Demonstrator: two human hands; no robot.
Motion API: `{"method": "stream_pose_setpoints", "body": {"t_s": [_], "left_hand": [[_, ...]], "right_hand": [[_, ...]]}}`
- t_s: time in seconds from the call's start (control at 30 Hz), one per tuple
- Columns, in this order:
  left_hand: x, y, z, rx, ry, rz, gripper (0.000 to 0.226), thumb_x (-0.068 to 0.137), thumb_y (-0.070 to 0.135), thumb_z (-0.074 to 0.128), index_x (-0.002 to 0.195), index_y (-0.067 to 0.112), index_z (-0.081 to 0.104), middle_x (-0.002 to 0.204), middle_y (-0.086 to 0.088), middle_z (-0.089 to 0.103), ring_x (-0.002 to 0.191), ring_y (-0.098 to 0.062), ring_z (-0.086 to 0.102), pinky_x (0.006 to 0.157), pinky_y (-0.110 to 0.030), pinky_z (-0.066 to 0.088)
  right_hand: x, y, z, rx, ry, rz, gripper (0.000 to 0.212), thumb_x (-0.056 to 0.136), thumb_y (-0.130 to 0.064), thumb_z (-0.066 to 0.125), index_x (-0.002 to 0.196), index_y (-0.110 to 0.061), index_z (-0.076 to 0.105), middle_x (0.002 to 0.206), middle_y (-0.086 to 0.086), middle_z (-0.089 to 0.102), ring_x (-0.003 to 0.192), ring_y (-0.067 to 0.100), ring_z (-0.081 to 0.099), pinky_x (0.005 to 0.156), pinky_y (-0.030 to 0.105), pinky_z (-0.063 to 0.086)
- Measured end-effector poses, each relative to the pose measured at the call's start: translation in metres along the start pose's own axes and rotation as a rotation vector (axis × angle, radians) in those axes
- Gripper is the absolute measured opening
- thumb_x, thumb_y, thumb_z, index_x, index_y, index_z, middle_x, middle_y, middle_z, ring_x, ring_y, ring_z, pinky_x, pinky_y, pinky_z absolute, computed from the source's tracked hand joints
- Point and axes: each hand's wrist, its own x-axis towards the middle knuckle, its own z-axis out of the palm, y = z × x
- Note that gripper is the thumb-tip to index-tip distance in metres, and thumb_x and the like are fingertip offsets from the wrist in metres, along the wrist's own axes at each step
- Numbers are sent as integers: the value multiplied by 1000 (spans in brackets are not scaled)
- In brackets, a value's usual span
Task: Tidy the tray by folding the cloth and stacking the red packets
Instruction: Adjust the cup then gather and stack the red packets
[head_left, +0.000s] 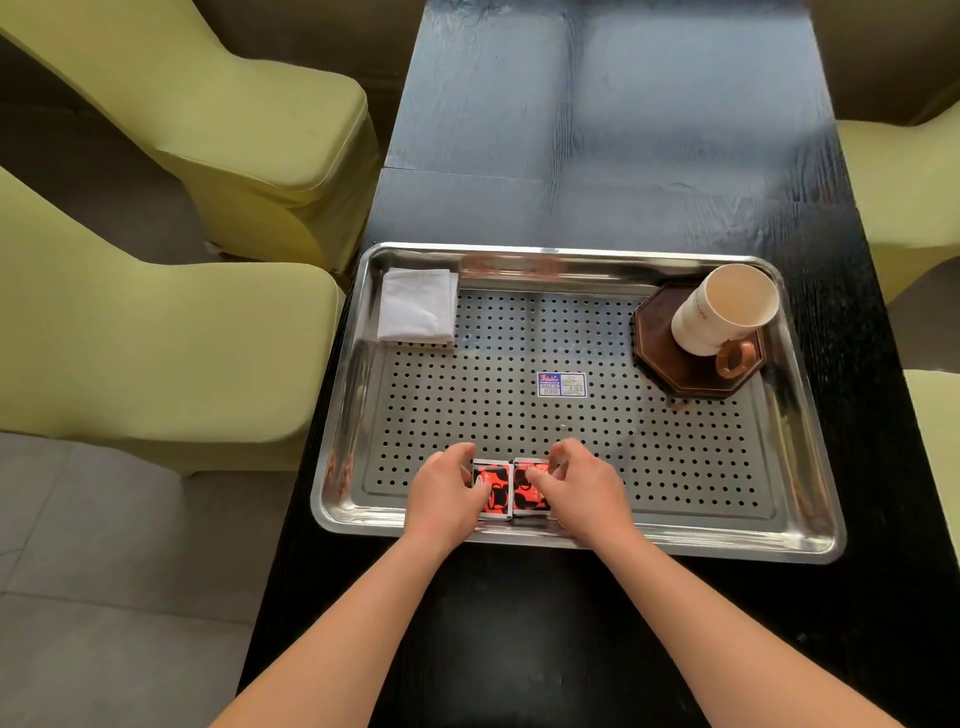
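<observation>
We see both hands low over the near edge of the steel tray (810, 415), close together but each on its own thing. The left hand (447, 488) curls round the left red packet (500, 500), thumb on its face and fingertips hooked over its far edge. The right hand (576, 493) pinches the right red packet (523, 503) the same way. The two packets lie flat, side by side and touching, between the hands. Whether further packets lie beneath either one we cannot tell, since the fingers hide their edges.

Well beyond the left hand, in the tray's far corner, rests the folded white cloth (415, 306). Far beyond the right hand a cream mug (724, 309) stands on a dark octagonal coaster (670, 364). A small label (562, 385) is stuck just ahead of the hands. The tray rests on a black table (597, 130).
</observation>
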Motion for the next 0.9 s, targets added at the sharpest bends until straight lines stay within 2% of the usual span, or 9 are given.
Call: {"method": "stream_pose_setpoints", "body": {"t_s": [0.07, 0.17, 0.3, 0.43, 0.57, 0.67, 0.77, 0.9], "left_hand": [[1, -2, 0, 16, 4, 5, 47, 88, 25, 68, 135, 20, 58, 99, 0, 63, 89, -10, 52, 80, -22, 37], [1, 0, 1, 28, -5, 5, 47, 90, 26, 66, 135, 18, 59, 105, -2, 63, 90, -11, 51, 83, -22, 39], [0, 1, 0, 18, -10, 8, 47, 90, 23, 65, 137, 21, 57, 100, 2, 58, 89, -11, 51, 83, -22, 39], [-1, 1, -1, 18, -18, 20, 51, 89, 24, 66, 139, 26, 54, 100, 2, 58, 88, -10, 51, 82, -23, 41], [1, 5, -2, 67, -72, 24, 51, 85, 32, 69, 135, 25, 57, 105, -1, 58, 94, -17, 58, 87, -31, 49], [3, 5, -1, 95, -60, 16, 45, 86, 31, 69, 130, 24, 61, 105, 0, 57, 90, -15, 56, 81, -28, 47], [4, 5, -1, 91, -61, 14, 43, 86, 31, 69, 128, 25, 62, 103, 1, 56, 87, -14, 54, 77, -26, 43], [5, 5, -1, 103, -58, 17, 42, 88, 30, 67, 129, 24, 61, 106, 0, 58, 89, -14, 54, 82, -29, 47]], "right_hand": [[-3, 7, -1, 23, 11, -5, 28, 90, -42, 64, 112, -25, 62, 90, -9, 66, 91, 16, 64, 77, 33, 51], [-9, 9, 1, 36, -18, -66, 37, 91, -34, 66, 126, -26, 62, 90, -10, 65, 88, 13, 61, 78, 29, 49], [-8, 7, -2, 13, -42, -94, 39, 90, -33, 68, 127, -26, 60, 90, -7, 66, 89, 15, 62, 81, 32, 51], [-1, 0, -7, -26, -85, -136, 49, 91, -40, 63, 138, -37, 49, 91, -5, 60, 93, 15, 59, 79, 33, 49], [1, -5, -7, -155, -119, -156, 37, 92, -42, 60, 128, -38, 56, 106, -2, 62, 99, 20, 60, 84, 37, 51], [0, -4, -6, -172, -121, -147, 30, 91, -39, 61, 120, -34, 60, 103, -2, 60, 94, 19, 60, 82, 39, 53], [-1, -3, -7, -136, -108, -142, 32, 90, -37, 63, 121, -31, 61, 103, -3, 62, 95, 18, 60, 81, 36, 51], [-2, -3, -7, -101, -79, -135, 35, 91, -36, 64, 124, -24, 62, 110, -1, 66, 101, 19, 61, 87, 36, 51]]}}
